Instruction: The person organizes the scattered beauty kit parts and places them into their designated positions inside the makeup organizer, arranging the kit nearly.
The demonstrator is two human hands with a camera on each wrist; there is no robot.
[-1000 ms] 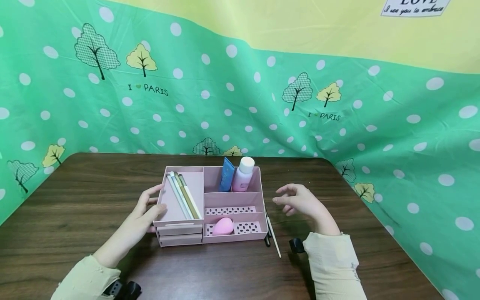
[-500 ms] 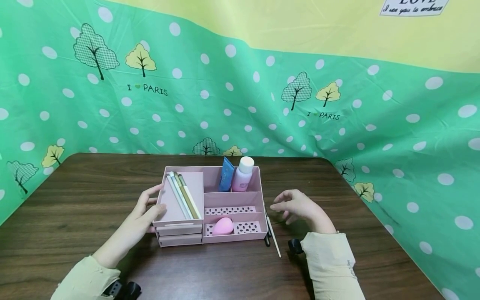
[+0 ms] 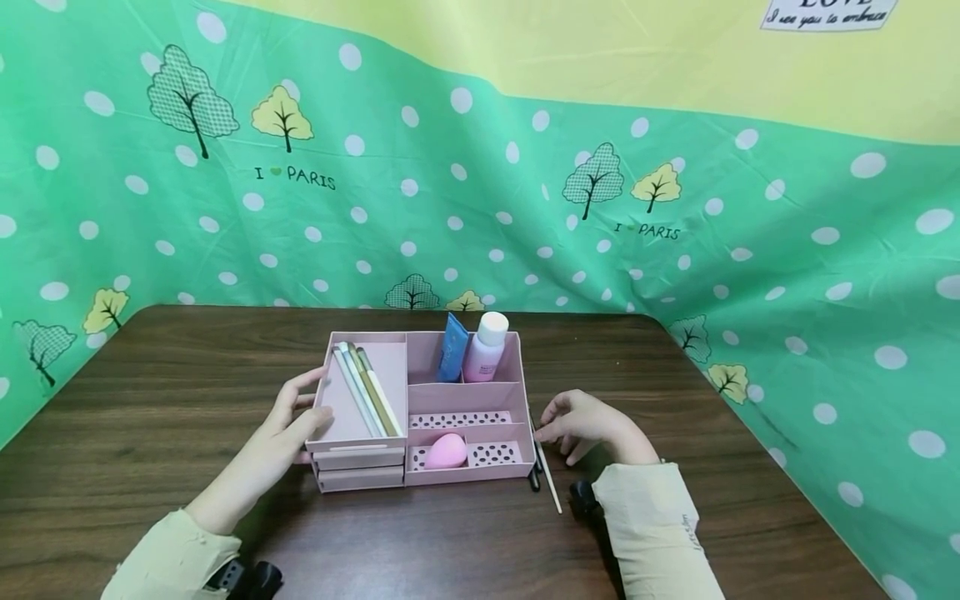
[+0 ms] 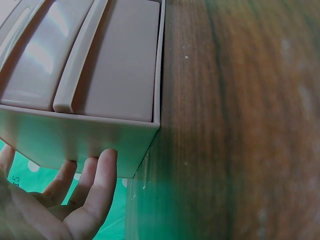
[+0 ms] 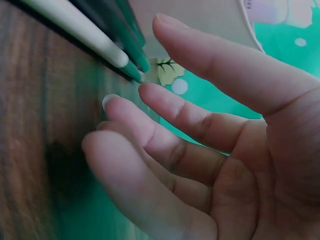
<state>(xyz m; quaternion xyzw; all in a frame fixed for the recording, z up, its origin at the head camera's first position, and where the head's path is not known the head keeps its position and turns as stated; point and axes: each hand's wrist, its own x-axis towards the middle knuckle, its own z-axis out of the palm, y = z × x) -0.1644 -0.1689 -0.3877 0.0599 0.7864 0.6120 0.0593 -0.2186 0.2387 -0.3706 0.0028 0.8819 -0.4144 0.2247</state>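
A pink desktop organizer (image 3: 468, 390) stands mid-table. My left hand (image 3: 291, 423) holds its left side, thumb over the rim; in the left wrist view the fingertips (image 4: 106, 162) press the outer wall. My right hand (image 3: 588, 427) is beside the organizer's right side, fingers loosely bent, holding nothing. Close to its fingertips lie a slim white stick (image 3: 550, 479) and dark sticks (image 3: 535, 482) along the organizer. In the right wrist view, the white stick's end (image 5: 117, 57) and a dark stick (image 5: 102, 27) lie just beyond the index fingertip; whether they touch I cannot tell.
The organizer bears several slim sticks (image 3: 367, 392) on its upper left tray, a blue tube (image 3: 453, 350), a white-capped pink bottle (image 3: 486, 350) and a pink makeup sponge (image 3: 447, 452). Drawers (image 3: 360, 468) face front. A green dotted cloth (image 3: 480, 208) hangs behind the wooden table (image 3: 150, 400).
My right hand has moved down and left, nearer to the sticks beside the organizer. My left hand and the organizer have stayed where they were.
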